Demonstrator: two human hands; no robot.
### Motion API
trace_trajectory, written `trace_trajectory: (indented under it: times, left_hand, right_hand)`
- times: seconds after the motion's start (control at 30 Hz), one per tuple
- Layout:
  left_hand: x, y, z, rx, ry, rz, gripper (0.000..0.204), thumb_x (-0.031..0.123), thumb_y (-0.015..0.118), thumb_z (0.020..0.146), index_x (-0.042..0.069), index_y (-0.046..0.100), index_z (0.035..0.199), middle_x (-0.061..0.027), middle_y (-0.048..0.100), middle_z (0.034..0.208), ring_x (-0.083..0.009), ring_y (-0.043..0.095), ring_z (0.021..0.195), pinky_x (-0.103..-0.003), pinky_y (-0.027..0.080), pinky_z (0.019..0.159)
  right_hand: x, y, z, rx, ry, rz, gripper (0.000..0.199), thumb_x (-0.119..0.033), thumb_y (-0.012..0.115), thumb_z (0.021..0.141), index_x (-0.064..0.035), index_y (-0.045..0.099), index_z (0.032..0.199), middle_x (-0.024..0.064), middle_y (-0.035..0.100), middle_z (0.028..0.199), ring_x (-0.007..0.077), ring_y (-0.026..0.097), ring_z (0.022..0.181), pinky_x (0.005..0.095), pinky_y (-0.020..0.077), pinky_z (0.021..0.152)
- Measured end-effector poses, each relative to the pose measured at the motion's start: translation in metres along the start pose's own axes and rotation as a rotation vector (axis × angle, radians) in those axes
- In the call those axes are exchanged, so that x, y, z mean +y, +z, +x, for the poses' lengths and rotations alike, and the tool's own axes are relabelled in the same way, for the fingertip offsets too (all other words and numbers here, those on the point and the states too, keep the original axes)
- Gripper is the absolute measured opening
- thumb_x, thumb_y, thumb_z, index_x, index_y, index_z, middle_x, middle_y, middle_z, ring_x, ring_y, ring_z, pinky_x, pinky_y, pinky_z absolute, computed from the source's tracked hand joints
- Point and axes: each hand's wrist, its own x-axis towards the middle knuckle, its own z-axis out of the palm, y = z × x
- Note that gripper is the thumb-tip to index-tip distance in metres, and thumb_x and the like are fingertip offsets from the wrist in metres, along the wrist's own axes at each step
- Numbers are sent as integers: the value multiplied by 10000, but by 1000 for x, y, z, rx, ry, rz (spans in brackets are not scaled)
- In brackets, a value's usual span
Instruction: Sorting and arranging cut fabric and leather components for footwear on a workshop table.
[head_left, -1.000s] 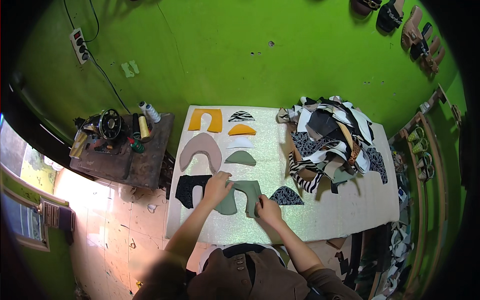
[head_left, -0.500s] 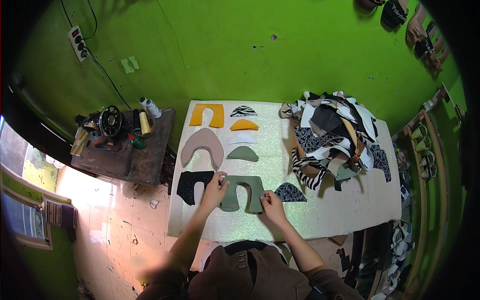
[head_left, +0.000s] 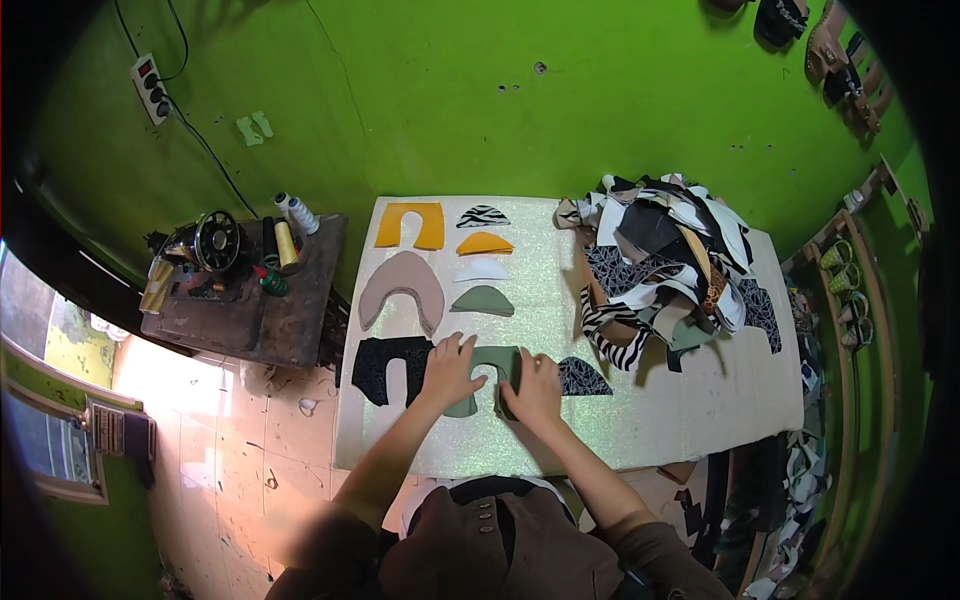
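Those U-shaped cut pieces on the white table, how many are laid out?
4: an orange piece at the far end, a tan piece below it, a black piece nearer, and a green piece under both hands. More may hide in the fabric pile.

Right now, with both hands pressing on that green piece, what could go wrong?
1. The left hand sits right by the black U-shaped piece; sliding the green U-shaped piece might nudge it out of its neat row.
2. The right hand is close to the small dark patterned piece, which could get pushed too.
3. The big fabric pile looks loose; scraps might slip onto the laid-out pieces.
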Motion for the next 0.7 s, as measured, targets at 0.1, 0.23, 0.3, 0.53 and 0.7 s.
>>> trace_trajectory:
  times: [0.1,0.23,0.3,0.53,0.7]
  left_hand:
    - [-5,16,7,21,113,47,630,285,706,683,47,468,1216,-149,472,1196,-302,445,1134,-386,381,936]
    - [-13,26,15,33,218,-26,568,227,690,675,50,498,1180,-148,506,1161,-302,502,1073,-371,418,908]
    - [-16,23,21,-198,146,74,486,166,662,703,53,519,1153,-133,526,1120,-286,522,1034,-367,432,882]
    - [-21,37,7,14,178,49,522,139,637,729,8,482,1210,-143,512,1163,-294,506,1073,-376,410,916]
    - [-3,35,-15,45,197,114,639,254,557,807,-30,343,1338,-183,319,1409,-326,290,1315,-425,221,1085]
  right_hand:
    - [-5,21,16,65,-253,-146,675,-232,681,681,-53,412,1274,196,448,1114,351,431,1072,444,357,909]
    - [0,38,35,28,-352,-231,595,-237,668,672,-77,473,1211,149,496,1046,300,478,1029,441,371,892]
    - [3,39,43,-67,-336,-257,500,-220,636,702,-79,501,1163,118,518,985,281,504,981,436,385,869]
    - [-2,38,40,-60,-351,-215,473,-182,577,763,-62,484,1212,167,498,1110,306,467,1094,438,370,924]
    - [3,46,15,-5,-329,-177,532,-206,507,813,10,418,1291,219,385,1342,330,340,1280,469,264,1051]
